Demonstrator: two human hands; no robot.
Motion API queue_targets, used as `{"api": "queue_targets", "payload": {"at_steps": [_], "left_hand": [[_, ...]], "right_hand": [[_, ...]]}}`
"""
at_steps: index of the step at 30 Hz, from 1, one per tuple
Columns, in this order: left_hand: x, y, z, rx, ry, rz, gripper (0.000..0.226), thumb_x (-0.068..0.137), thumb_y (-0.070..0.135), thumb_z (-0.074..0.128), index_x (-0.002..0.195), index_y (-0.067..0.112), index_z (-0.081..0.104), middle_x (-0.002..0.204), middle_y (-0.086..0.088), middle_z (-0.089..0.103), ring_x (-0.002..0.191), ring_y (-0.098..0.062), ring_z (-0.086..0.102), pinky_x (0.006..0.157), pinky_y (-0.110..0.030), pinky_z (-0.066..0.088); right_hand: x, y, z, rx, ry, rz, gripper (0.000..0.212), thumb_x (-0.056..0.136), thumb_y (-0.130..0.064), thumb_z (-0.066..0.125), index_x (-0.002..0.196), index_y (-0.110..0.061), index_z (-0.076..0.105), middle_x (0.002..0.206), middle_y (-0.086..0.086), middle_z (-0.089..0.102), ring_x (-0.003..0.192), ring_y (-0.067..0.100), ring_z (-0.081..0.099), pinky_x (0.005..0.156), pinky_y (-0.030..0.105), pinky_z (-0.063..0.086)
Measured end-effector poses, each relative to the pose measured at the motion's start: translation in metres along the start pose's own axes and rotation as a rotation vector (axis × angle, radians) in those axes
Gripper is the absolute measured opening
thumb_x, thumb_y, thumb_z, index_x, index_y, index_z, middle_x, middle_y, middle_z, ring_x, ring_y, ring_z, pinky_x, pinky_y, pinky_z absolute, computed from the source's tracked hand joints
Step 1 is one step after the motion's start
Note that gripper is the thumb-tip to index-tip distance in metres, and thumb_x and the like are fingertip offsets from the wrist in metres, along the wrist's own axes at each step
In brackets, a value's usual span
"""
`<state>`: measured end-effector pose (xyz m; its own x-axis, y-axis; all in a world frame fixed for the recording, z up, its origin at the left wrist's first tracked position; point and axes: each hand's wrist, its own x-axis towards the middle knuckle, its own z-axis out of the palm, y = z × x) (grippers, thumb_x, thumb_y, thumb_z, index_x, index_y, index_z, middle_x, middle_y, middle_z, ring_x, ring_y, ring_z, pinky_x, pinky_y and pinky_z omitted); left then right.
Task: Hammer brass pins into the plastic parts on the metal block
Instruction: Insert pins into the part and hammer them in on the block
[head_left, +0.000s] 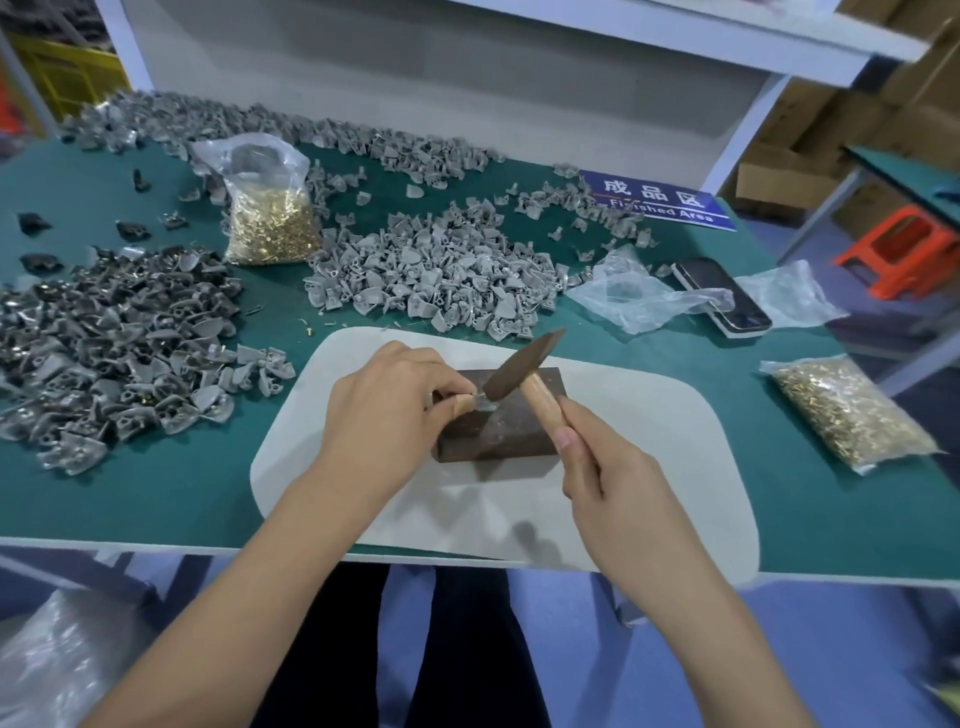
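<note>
A dark metal block (514, 428) lies on a pale mat (649, 467) at the table's front. My left hand (387, 410) pinches a small grey plastic part (480, 404) against the block's top left. My right hand (608, 467) grips the wooden handle of a hammer (522, 366), whose dark head is down at the part. The pin itself is too small to make out. A bag of brass pins (272, 228) stands at the back left; a second bag of pins (852, 413) lies at the right.
Heaps of grey plastic parts lie at the left (104, 332), in the middle (431, 270) and along the back edge. A phone (719, 293) and crumpled clear bags (639, 296) lie at the right. A blue "Finished Area" sign (660, 200) lies behind.
</note>
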<state>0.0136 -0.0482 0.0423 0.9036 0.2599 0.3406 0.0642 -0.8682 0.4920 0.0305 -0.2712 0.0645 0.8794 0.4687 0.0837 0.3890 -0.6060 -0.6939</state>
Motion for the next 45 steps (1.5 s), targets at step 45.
{"api": "queue_targets", "payload": {"at_steps": [45], "left_hand": [[0.001, 0.004, -0.004, 0.05, -0.063, 0.045, 0.008, 0.093, 0.048, 0.065, 0.092, 0.042, 0.069, 0.093, 0.019, 0.062, 0.099, -0.008, 0.051, 0.067, -0.032, 0.045]], "right_hand": [[0.005, -0.011, 0.004, -0.133, 0.273, -0.058, 0.049, 0.107, -0.035, 0.041, 0.154, -0.045, 0.037, 0.076, 0.0, 0.065, 0.064, 0.021, 0.055, 0.057, 0.036, 0.038]]}}
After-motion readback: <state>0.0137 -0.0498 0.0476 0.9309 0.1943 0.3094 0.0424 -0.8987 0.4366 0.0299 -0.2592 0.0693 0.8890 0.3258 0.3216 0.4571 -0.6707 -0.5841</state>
